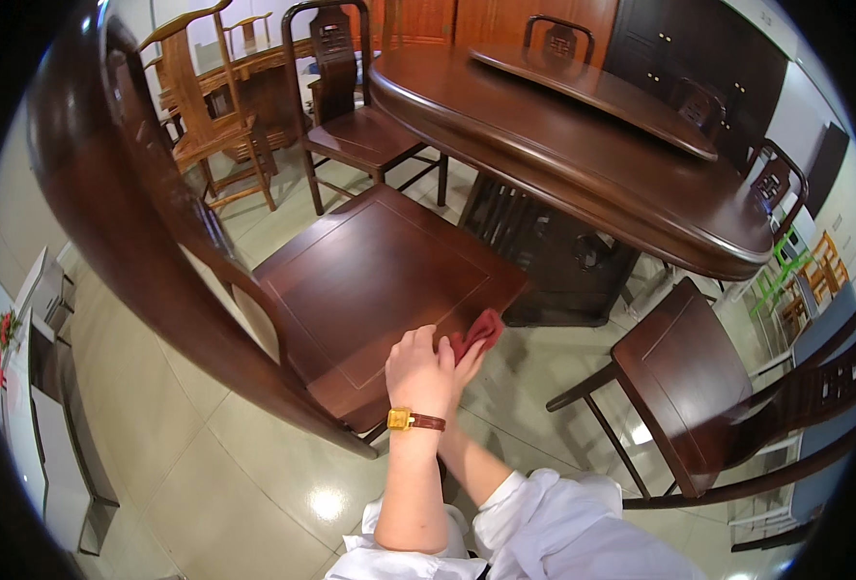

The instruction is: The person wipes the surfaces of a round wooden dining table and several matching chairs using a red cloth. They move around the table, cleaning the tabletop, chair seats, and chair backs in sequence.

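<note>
Before me stands a dark wooden chair with a broad square seat (pixel 392 275) and a tall curved back frame (pixel 116 188) on the left. My right hand (pixel 469 365) holds a folded red cloth (pixel 480 335) at the seat's near right edge, and part of that hand lies behind the left. My left hand (pixel 419 365) is beside it over the near edge of the seat, fingers bent. A wristwatch (pixel 400 419) with a gold case and brown strap is on the left wrist. Whether the left fingers grip the cloth or the seat edge is hidden.
Beyond the seat is an oval wooden dining table (pixel 544 145) with a raised turntable (pixel 587 90) and a dark pedestal (pixel 551 254). Another dark chair (pixel 681 384) stands close on the right, one (pixel 363 134) at the far left. Glossy floor tiles (pixel 239 478) lie below.
</note>
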Available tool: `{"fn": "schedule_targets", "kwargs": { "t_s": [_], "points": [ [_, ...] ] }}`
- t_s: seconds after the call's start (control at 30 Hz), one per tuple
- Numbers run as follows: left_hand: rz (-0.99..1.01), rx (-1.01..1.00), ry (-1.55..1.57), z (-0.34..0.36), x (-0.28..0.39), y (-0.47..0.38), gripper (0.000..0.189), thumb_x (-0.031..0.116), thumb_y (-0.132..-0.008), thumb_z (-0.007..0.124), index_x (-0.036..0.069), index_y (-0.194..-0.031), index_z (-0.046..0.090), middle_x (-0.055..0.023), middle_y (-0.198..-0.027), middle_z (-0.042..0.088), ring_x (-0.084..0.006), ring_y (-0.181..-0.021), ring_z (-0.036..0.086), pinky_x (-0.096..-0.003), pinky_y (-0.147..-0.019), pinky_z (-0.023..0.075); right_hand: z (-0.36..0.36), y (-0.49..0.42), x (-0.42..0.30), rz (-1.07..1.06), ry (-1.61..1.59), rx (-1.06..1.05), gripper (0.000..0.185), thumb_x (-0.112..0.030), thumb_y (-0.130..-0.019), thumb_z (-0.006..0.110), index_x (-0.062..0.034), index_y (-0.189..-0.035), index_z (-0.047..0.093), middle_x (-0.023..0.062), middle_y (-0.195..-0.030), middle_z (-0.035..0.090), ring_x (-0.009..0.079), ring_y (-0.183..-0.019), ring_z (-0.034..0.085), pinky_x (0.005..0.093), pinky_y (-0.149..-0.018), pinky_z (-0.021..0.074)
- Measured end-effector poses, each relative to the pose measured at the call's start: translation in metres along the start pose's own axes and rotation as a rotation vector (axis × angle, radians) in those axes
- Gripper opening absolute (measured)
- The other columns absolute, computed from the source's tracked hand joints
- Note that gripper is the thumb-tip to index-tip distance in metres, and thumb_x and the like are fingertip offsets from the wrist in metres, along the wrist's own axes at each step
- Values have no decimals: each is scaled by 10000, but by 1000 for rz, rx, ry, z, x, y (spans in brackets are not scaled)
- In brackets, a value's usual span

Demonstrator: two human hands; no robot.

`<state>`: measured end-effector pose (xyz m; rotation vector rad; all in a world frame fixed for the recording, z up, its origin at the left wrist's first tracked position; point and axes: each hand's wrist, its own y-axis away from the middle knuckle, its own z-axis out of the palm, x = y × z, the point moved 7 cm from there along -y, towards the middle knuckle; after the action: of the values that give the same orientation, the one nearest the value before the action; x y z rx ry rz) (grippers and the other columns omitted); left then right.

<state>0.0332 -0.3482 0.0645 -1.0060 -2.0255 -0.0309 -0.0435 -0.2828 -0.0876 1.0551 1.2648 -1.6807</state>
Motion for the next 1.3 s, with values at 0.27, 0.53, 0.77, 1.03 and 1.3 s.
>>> {"fn": "schedule_targets", "kwargs": {
  "t_s": [0.27,0.53,0.77,1.03,1.3],
  "points": [
    [33,2,68,-2,13,7,261,235,-901,575,44,-1057,662,-181,-1041,661,-377,-978,613,-456,-861,489,31,44,93,807,-633,-103,660,-281,-994,503,-59,-1515,164,176,-1508,236,297,-1321,372,382,-1093,323],
    [34,-19,-20,1,-1,3,254,209,-908,592,38,-1088,649,-161,-1067,660,-364,-1024,602,-445,-888,480,-6,-61,37,159,18,-114,804,-169,-957,539,1,-1526,-3,264,-1560,71,394,-1428,198,392,-1176,169],
    [70,-12,-48,-1,-9,2,265,238,-912,581,41,-1080,640,-162,-1047,658,-358,-976,609,-470,-857,479,-12,-155,61,107,320,-44,778,-181,-942,569,36,-1514,87,297,-1532,140,419,-1429,188,408,-1169,193],
    [50,-52,-16,1,-5,0,256,206,-916,583,27,-1088,645,-163,-1070,661,-359,-1034,600,-446,-893,476,-11,-139,75,62,371,-7,782,-173,-924,580,26,-1514,107,311,-1516,176,426,-1408,233,417,-1158,232],
    [110,-50,17,20,13,2,263,220,-902,592,28,-1073,650,-165,-1044,661,-360,-991,613,-461,-865,485,-31,-53,29,693,-196,-632,755,-43,-919,572,-36,-1536,136,114,-1381,483,243,-1194,486,331,-1022,401]
  ]
}}
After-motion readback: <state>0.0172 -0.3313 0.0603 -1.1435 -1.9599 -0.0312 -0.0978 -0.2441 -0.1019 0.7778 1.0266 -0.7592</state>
